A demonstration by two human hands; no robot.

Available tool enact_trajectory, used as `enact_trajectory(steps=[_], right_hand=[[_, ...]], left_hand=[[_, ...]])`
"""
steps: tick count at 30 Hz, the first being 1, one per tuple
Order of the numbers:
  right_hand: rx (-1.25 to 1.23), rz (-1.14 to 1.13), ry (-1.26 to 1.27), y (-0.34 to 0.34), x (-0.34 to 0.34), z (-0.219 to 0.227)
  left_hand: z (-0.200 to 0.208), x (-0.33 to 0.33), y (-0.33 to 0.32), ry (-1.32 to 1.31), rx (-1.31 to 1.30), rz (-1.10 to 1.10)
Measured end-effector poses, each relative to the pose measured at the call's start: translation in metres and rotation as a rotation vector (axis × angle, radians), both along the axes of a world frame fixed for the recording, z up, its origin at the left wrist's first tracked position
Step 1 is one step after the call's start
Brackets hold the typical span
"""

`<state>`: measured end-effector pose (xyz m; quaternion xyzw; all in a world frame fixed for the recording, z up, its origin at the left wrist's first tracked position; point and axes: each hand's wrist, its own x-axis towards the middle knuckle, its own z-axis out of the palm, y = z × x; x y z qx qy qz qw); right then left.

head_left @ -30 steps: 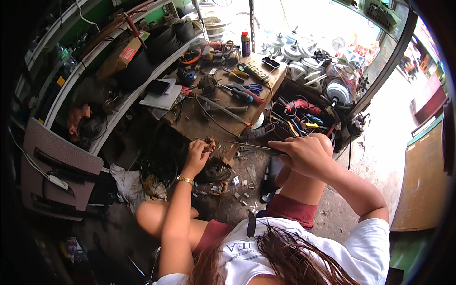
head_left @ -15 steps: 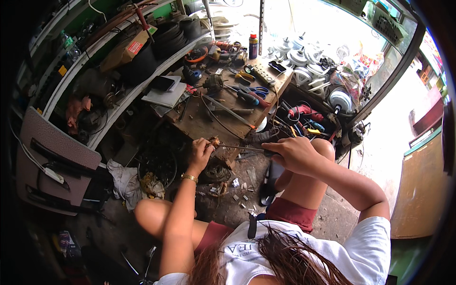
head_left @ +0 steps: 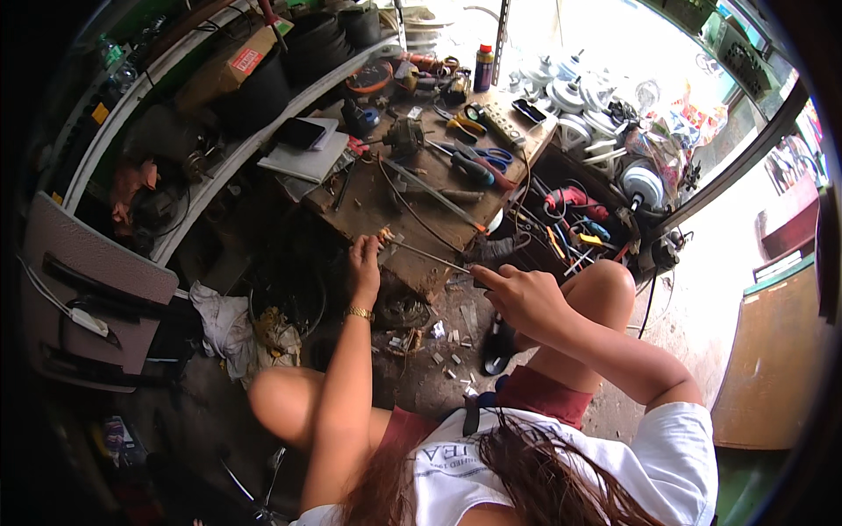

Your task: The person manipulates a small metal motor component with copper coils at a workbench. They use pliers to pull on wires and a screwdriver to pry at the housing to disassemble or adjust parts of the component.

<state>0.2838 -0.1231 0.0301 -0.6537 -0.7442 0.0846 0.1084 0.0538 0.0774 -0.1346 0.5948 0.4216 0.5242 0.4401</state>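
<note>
My right hand (head_left: 526, 298) is closed around a long, thin-shafted tool that looks like a screwdriver (head_left: 431, 256); its handle is mostly hidden in my palm. The shaft slants left over the near edge of the wooden workbench (head_left: 346, 223), its tip close to my left hand (head_left: 365, 263). Those left fingers pinch a small copper-coloured part (head_left: 384, 235), too small to make out fully. Beyond my hands on the bench lie a hacksaw-like long tool (head_left: 447, 206), blue-handled scissors (head_left: 495, 158), a screwdriver with a blue grip (head_left: 472, 168) and a small motor (head_left: 403, 136).
Right of the bench, a bin of tools (head_left: 561, 232) holds a red power tool (head_left: 577, 202). White fan motors (head_left: 570, 92) are heaped behind it. Small pale scraps (head_left: 438, 358) litter the floor between my legs. A notebook and phone (head_left: 303, 145) rest at the bench's left.
The view has shifted slightly. My left hand and the small part sit a little higher, and the tool's shaft now slopes more steeply from my right hand up to it.
</note>
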Motion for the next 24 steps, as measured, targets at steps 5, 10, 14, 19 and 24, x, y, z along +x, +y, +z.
enact_trajectory(steps=[5, 10, 14, 19, 24], right_hand=[[0.044, -0.080, 0.089, -0.001, -0.008, -0.056], [-0.023, -0.074, 0.217, -0.011, -0.010, -0.058], [-0.100, -0.091, 0.176, -0.035, 0.016, 0.015], [-0.109, -0.211, 0.147, -0.060, 0.031, 0.024], [0.090, -0.092, 0.160, -0.058, 0.047, 0.023]], left_hand=[[-0.005, -0.005, 0.017, -0.030, 0.006, 0.015], [0.014, -0.030, 0.027, 0.409, 0.186, -0.130], [0.041, -0.033, -0.004, 0.862, 0.516, -0.167], [0.055, 0.009, -0.027, 1.231, 0.459, 0.100], [0.041, -0.005, -0.016, 0.880, 0.379, -0.026]])
